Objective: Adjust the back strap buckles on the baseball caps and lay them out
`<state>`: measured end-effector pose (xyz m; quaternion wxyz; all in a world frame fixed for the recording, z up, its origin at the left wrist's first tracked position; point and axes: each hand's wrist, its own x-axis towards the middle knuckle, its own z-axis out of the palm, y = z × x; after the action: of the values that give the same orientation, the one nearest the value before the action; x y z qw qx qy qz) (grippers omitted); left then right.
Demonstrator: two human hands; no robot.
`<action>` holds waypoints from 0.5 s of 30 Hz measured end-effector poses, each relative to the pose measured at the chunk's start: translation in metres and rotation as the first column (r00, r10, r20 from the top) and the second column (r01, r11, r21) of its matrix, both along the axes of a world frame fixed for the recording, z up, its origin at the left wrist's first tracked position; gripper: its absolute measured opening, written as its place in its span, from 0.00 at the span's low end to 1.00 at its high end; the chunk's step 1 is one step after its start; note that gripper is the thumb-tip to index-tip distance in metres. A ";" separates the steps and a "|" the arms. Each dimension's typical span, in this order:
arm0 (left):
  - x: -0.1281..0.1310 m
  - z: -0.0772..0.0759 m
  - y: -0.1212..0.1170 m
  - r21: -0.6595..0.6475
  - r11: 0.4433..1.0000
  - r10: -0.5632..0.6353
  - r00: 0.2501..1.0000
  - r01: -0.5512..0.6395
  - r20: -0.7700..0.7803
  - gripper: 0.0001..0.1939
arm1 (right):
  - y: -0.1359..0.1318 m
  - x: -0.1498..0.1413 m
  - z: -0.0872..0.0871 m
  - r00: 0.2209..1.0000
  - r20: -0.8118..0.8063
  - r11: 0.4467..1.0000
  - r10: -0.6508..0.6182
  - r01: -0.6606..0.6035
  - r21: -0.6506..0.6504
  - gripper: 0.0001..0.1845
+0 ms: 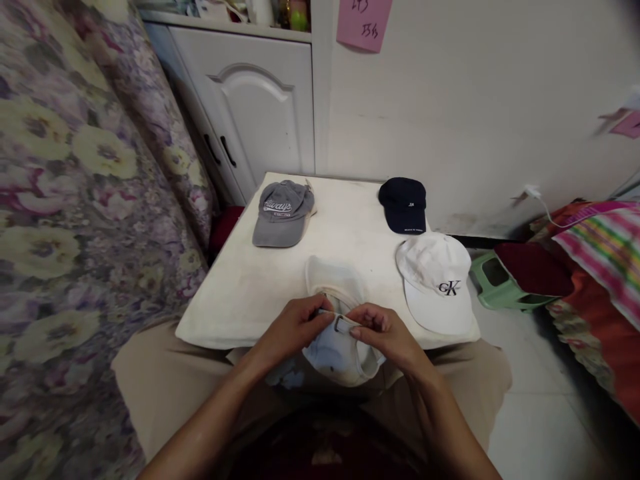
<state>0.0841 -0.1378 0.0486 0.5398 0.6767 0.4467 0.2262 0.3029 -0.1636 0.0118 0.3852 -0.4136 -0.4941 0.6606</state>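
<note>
A pale blue baseball cap [330, 353] is between my hands at the table's near edge, its brim pointing away from me and its back strap towards me. My left hand [305, 320] pinches the strap left of the small metal buckle [341, 324]. On the other side of the buckle, my right hand [380, 330] grips the strap between thumb and fingers. A white cap [433, 267] with dark letters lies to the right. Behind it sits a navy cap [403, 197]. A grey cap [283, 207] with white lettering rests at the far left.
The caps lie on a cream-covered table [230, 293] against the wall. A floral curtain [90, 233] hangs at the left beside a white cabinet [260, 107]. To the right stand a green stool [500, 287] and a bed with a striped cover [610, 247].
</note>
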 end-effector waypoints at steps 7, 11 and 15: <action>0.000 0.001 0.001 -0.018 1.000 -0.017 1.000 0.017 -0.006 0.13 | 0.001 -0.001 0.004 0.999 0.036 0.999 0.009 -0.010 0.034 0.14; 0.001 0.000 0.001 -0.064 0.998 -0.026 1.000 0.026 -0.005 0.13 | 0.002 -0.003 0.003 0.998 0.055 0.999 0.016 -0.017 0.030 0.16; 0.001 0.000 0.002 -0.038 0.998 -0.049 0.998 0.048 -0.031 0.14 | 0.004 -0.005 0.003 0.997 0.080 0.999 0.021 -0.023 0.026 0.17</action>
<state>0.0852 -0.1363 0.0490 0.5504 0.6807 0.4430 0.1937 0.2975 -0.1596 0.0152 0.3635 -0.4290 -0.5223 0.6411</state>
